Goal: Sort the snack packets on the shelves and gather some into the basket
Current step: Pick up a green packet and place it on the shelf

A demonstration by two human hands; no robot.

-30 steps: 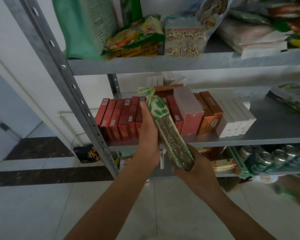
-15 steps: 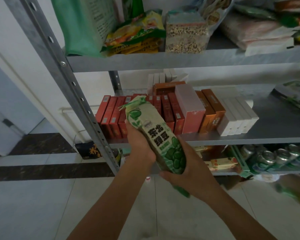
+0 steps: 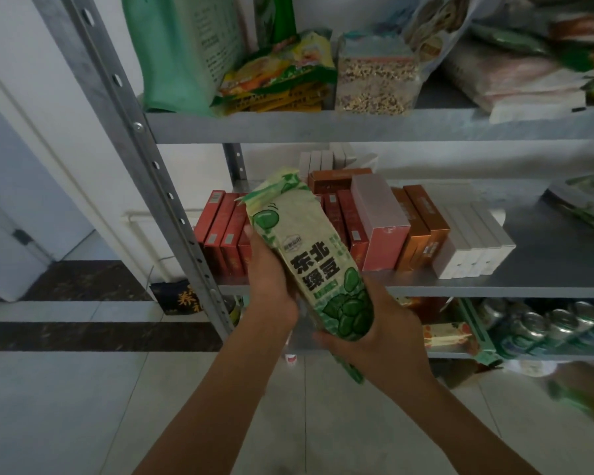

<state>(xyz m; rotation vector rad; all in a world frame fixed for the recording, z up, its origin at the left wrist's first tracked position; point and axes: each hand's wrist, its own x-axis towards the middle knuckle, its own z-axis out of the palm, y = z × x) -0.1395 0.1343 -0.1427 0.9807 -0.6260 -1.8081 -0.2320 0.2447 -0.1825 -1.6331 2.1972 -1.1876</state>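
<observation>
Steel shelving (image 3: 323, 126) — left grip (image 3: 271, 279), right grip (image 3: 384, 341) clasp crinkly oblong packet (image 3: 309, 255).

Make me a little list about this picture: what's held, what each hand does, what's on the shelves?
held thing: green and cream packet, tilted, front facing the camera
left hand: grips the packet's upper part
right hand: holds the packet's bottom end
middle shelf: red boxes, orange boxes, white boxes
lower shelf: cans
</observation>
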